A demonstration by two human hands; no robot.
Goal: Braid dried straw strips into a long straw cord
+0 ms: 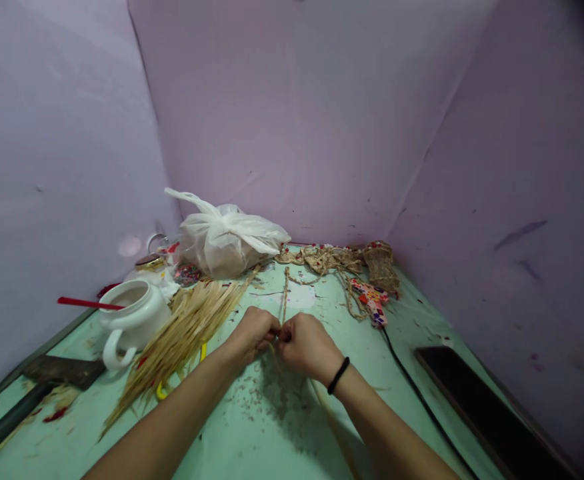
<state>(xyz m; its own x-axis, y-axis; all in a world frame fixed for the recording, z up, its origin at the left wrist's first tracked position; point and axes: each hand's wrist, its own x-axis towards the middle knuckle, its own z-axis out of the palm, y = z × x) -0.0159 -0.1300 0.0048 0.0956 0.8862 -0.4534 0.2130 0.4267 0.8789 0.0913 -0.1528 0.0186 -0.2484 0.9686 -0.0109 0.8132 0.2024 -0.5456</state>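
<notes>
Over the middle of the green table, my left hand (255,331) and my right hand (311,343) meet with their fingers pinched together. Both grip a thin twisted straw cord (285,298), which runs away from me across the tabletop. Loose pale strands (336,427) trail from the fingers toward the near edge, passing beside my right forearm. My fingers cover the exact spot where the strands come together. Left of my left hand lies a fanned bundle of dry straw (187,327), with a yellow loop-shaped handle (161,391) partly beneath it.
On the left are a white pot (147,320) with a red stick (89,303) and a dark hatchet-like tool (67,371). Behind sit a tied plastic bag (232,243) and braided cords (322,259). A patterned device (371,300) with a black cable and a dark flat slab (477,400) lie right.
</notes>
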